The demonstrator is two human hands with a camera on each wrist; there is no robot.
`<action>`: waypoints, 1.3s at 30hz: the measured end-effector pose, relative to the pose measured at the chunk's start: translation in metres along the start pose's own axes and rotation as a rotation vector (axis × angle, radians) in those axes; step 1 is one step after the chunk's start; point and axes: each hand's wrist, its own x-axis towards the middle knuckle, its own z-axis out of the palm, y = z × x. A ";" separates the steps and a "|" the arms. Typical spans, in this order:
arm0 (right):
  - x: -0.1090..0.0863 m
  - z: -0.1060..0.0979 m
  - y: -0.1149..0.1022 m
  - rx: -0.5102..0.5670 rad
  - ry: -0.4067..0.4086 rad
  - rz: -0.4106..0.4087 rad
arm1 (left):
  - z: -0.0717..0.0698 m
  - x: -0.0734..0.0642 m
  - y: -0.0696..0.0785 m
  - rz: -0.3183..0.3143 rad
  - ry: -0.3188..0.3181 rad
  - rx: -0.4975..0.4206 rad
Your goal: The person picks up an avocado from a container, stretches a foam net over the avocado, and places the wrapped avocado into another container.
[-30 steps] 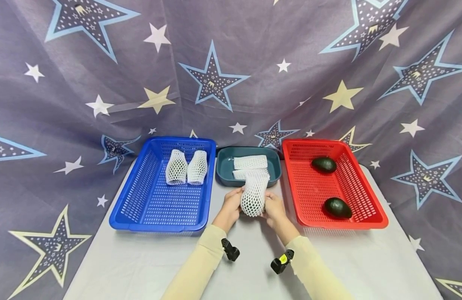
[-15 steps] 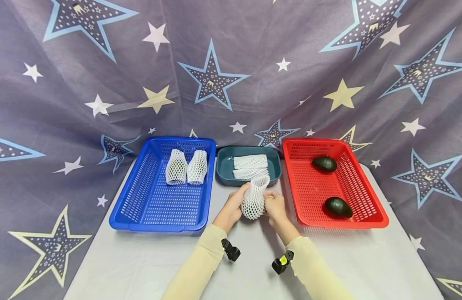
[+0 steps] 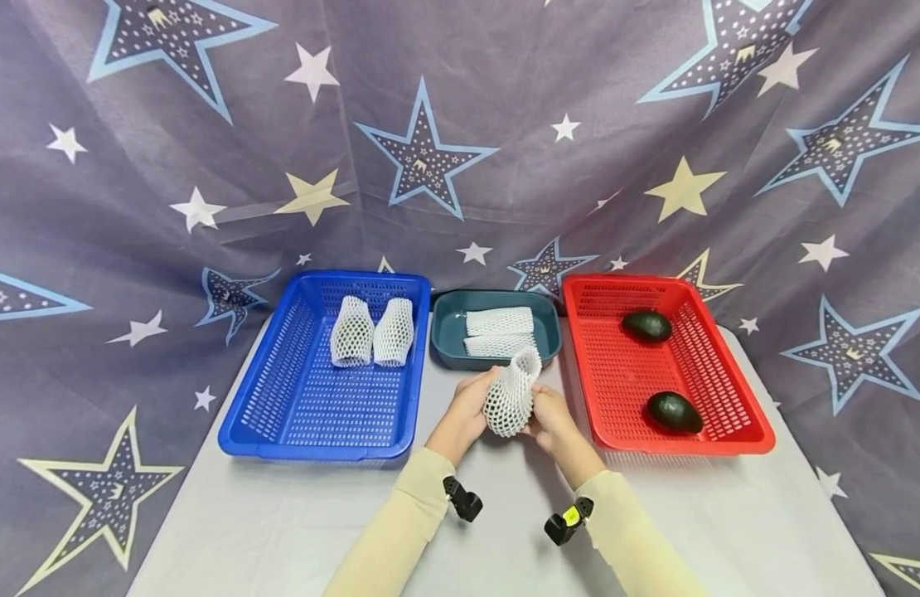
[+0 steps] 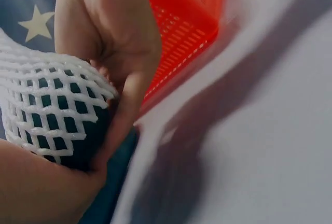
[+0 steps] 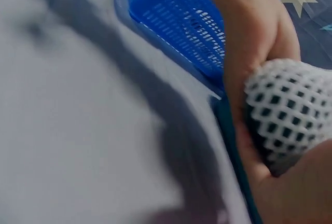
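Between both hands, in front of the teal tray, is an avocado in a white foam net sleeve (image 3: 508, 405). The left hand (image 3: 462, 421) grips it from the left, and the right hand (image 3: 553, 424) grips its right side. The sleeve's loose end points up and away, toward the tray. In the left wrist view a dark bare end of the avocado (image 4: 93, 143) shows past the net edge, with fingers around that edge. The right wrist view shows the netting (image 5: 290, 110) stretched over the fruit. Some fingertips are hidden behind it.
A teal tray (image 3: 447, 351) holds flat white foam sleeves (image 3: 499, 321). On the left, a blue basket (image 3: 318, 453) contains two sleeved fruits (image 3: 351, 333). On the right stands a red basket (image 3: 684, 448) with two bare avocados (image 3: 674, 412). A starred cloth (image 3: 460, 99) hangs behind the table.
The sleeved avocado has tilted, its loose sleeve end swinging to the right and lower. The right hand's fingers have shifted around its lower side. Baskets and tray stay put.
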 end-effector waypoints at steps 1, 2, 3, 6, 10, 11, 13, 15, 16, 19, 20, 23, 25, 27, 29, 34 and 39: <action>0.001 0.002 0.001 0.025 0.033 -0.016 | 0.001 -0.001 0.000 -0.004 0.020 0.003; 0.001 0.004 0.002 0.053 0.068 -0.034 | 0.001 -0.002 0.000 -0.012 0.042 0.011; 0.002 0.006 0.003 0.078 0.104 -0.052 | 0.002 -0.003 0.000 -0.028 0.072 0.028; 0.003 0.010 0.004 0.141 0.174 -0.117 | 0.003 -0.008 0.001 -0.140 0.115 0.096; 0.004 0.011 0.002 0.161 0.236 -0.176 | -0.002 -0.011 0.006 -0.323 -0.003 0.064; 0.003 0.010 0.001 0.159 0.242 -0.182 | -0.004 -0.011 0.007 -0.354 -0.041 0.023; 0.001 0.008 -0.002 0.131 0.239 -0.178 | -0.008 -0.011 0.009 -0.376 -0.087 -0.048; -0.001 0.006 -0.005 0.095 0.206 -0.165 | -0.011 -0.010 0.012 -0.359 -0.108 -0.088; -0.002 0.005 -0.007 0.079 0.185 -0.156 | -0.013 -0.010 0.013 -0.349 -0.106 -0.104; -0.006 0.001 -0.013 0.033 0.116 -0.120 | -0.016 -0.009 0.016 -0.281 -0.107 -0.102; -0.007 0.000 -0.015 0.025 0.095 -0.109 | -0.016 -0.008 0.016 -0.257 -0.103 -0.100; -0.008 -0.002 -0.019 0.025 0.062 -0.082 | -0.018 -0.007 0.016 -0.193 -0.096 -0.098; -0.008 -0.002 -0.020 0.040 0.062 -0.074 | -0.018 -0.007 0.016 -0.169 -0.092 -0.096; -0.007 -0.002 -0.020 0.058 0.076 -0.072 | -0.017 -0.006 0.015 -0.150 -0.098 -0.096; -0.005 -0.002 -0.019 0.073 0.102 -0.075 | -0.016 -0.006 0.015 -0.143 -0.103 -0.104; 0.000 0.000 -0.014 0.073 0.149 -0.092 | -0.012 -0.004 0.013 -0.133 -0.088 -0.144; 0.004 0.004 -0.011 0.049 0.181 -0.095 | -0.009 -0.005 0.010 -0.105 -0.094 -0.139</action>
